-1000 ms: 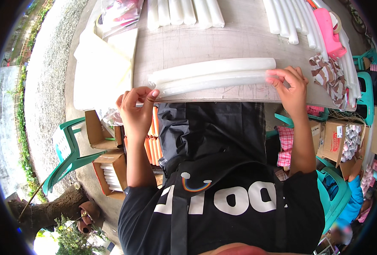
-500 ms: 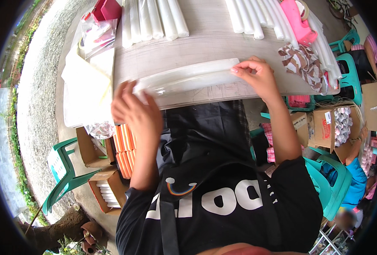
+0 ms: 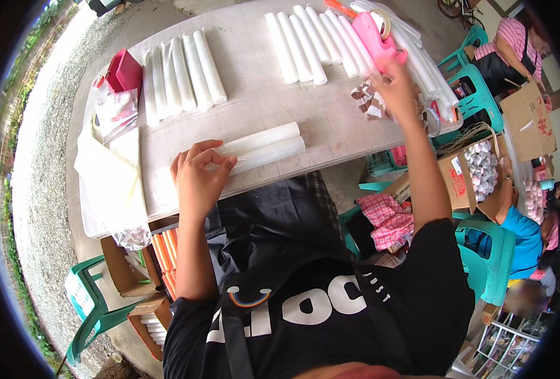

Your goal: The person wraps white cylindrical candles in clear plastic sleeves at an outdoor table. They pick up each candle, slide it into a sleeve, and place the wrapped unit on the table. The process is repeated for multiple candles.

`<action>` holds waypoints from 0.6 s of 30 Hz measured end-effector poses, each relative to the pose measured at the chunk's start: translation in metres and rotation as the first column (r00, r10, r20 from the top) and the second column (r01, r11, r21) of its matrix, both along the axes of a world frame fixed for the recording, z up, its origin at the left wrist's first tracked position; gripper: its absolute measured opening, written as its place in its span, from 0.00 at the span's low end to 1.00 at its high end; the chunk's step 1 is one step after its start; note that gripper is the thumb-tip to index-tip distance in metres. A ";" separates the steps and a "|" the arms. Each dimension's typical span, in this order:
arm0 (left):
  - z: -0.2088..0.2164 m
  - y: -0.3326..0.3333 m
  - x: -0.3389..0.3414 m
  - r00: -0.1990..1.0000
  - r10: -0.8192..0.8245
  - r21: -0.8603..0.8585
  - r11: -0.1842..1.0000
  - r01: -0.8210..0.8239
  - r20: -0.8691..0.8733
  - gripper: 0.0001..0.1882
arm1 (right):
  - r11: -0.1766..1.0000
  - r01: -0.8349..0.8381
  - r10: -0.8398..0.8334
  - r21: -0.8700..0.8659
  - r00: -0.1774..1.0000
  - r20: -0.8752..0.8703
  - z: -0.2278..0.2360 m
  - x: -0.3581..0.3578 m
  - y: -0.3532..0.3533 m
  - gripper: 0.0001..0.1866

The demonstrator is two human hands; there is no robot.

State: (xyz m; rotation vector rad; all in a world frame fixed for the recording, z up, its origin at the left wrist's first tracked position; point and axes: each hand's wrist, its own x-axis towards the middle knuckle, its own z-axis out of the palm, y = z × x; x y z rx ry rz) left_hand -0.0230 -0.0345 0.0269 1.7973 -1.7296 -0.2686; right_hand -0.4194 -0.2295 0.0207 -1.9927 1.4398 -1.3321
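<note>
Two white candles (image 3: pixel 264 146) lie side by side near the table's front edge, seemingly in clear plastic film. My left hand (image 3: pixel 198 174) is closed around their left end, thumb and fingers bent over it. My right hand (image 3: pixel 397 91) is reached out to the far right, smeared by motion, at the near end of a pink tape dispenser (image 3: pixel 376 39) with a roll of tape. Whether its fingers touch the dispenser cannot be made out. Just below that hand lies a crumpled brown-and-white patterned cloth (image 3: pixel 369 104).
Wrapped white candles lie in rows at the back left (image 3: pixel 182 76) and back right (image 3: pixel 305 47). A dark pink dispenser (image 3: pixel 124 72) and plastic sheets (image 3: pixel 113 170) occupy the table's left side. Boxes of orange candles (image 3: pixel 165 256), green chairs (image 3: pixel 94 303) and other people surround the table.
My right hand has left the candles' right end and swung out to the pink tape dispenser. My left hand has closed on their left end. The view has shifted, showing more of the table.
</note>
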 end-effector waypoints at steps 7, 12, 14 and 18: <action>0.002 -0.002 -0.003 1.000 0.001 0.042 0.999 0.000 -0.017 0.12 | 0.862 0.337 -0.348 0.379 0.936 -0.042 0.012 -0.132 -0.157 0.32; 0.004 0.003 -0.001 1.000 0.029 0.026 0.999 -0.029 0.002 0.12 | 0.863 0.125 -0.257 0.490 0.943 0.212 0.039 -0.076 -0.146 0.40; 0.003 0.004 0.000 0.999 0.032 0.016 0.999 -0.032 0.012 0.12 | 0.875 0.128 -0.251 0.467 0.945 0.211 0.057 -0.072 -0.128 0.42; 0.002 0.005 0.000 0.999 0.048 0.014 0.999 -0.049 0.004 0.11 | 0.866 0.184 -0.271 0.465 0.954 0.127 0.057 -0.074 -0.089 0.38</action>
